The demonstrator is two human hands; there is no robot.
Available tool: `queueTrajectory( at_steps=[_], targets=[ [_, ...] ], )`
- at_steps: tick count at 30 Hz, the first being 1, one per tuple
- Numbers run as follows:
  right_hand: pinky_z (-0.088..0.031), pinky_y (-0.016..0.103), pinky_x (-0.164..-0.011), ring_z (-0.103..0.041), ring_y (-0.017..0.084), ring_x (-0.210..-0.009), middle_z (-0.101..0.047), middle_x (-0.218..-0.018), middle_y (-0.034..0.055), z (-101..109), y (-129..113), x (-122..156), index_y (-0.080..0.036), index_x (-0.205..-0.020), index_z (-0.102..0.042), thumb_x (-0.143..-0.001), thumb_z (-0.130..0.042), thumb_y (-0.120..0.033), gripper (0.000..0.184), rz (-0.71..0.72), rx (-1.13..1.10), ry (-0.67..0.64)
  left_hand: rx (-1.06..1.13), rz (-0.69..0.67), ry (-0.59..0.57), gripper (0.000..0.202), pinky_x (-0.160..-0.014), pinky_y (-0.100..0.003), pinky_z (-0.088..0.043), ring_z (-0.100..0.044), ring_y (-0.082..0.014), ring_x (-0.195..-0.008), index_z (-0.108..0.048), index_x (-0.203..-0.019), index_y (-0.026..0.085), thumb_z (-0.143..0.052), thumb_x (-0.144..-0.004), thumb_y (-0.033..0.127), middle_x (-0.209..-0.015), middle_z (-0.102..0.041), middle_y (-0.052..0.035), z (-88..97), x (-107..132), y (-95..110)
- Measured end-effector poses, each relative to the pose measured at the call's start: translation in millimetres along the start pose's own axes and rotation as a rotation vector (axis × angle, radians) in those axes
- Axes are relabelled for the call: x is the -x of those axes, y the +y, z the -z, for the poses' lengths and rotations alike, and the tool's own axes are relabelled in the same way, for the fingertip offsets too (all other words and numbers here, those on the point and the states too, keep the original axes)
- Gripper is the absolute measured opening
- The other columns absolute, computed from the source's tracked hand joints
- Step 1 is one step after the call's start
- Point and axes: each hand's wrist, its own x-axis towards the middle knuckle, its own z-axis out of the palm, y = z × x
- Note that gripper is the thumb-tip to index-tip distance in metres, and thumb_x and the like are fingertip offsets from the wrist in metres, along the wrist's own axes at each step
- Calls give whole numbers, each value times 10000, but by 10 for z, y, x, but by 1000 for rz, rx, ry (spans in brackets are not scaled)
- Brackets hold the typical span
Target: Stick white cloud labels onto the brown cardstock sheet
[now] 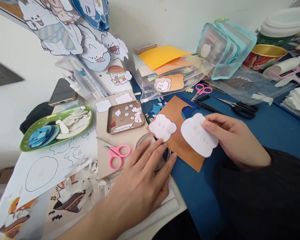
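Between the thumb and fingers of my right hand [233, 138] is a white paper cutout [198, 135] with a rounded bear-head outline and faint pencil writing. A smaller cutout [162, 127] of similar shape lies on a brown paper sheet [192, 158]. My left hand [147, 176] rests with fingers stretched and spread, its fingertips at the lower edge of that smaller cutout and over a round clear dish [143, 140], which it mostly hides. Left of this hand lie pink-handled scissors [116, 156], their blades slightly apart.
A brown tray [126, 116] holds tiny paper pieces. To its left a green dish [91, 116] carries blue and white scraps. Black scissors [242, 108] and a second pink pair [202, 90] lie at the back right. Paper strips [90, 180] are heaped near my left forearm.
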Motion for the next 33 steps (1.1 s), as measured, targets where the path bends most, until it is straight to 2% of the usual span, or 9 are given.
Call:
queueTrajectory(
  at_steps=[8,19,33],
  targets=[
    [-450,225,-549,-604,135,-655,-663,-741,-2,-74,-61,24,-218,-776,-674,-855,-589,-416,229,99,302,-128,10,4,-17,382,-1044,-532,-428,-507,-314,-1258,-610,-1228,121,-526,-859,180,-1254,-612,-189,6,-4,9],
    [-432,244,-603,-588,137,-689,-669,-786,-8,-68,-49,-9,-225,-788,-667,-869,-565,-378,201,140,396,-169,16,8,-19,376,-1048,-537,-419,-509,-310,-1255,-618,-1222,145,-525,-860,179,-1260,-607,-182,-1,0,8],
    [-426,261,-631,-584,159,-726,-664,-809,5,-77,-67,-11,-226,-795,-662,-870,-569,-372,189,121,386,-191,3,10,-31,368,-1029,-548,-433,-527,-319,-1236,-621,-1223,149,-516,-872,188,-1249,-613,-181,20,-25,5]
  ],
)
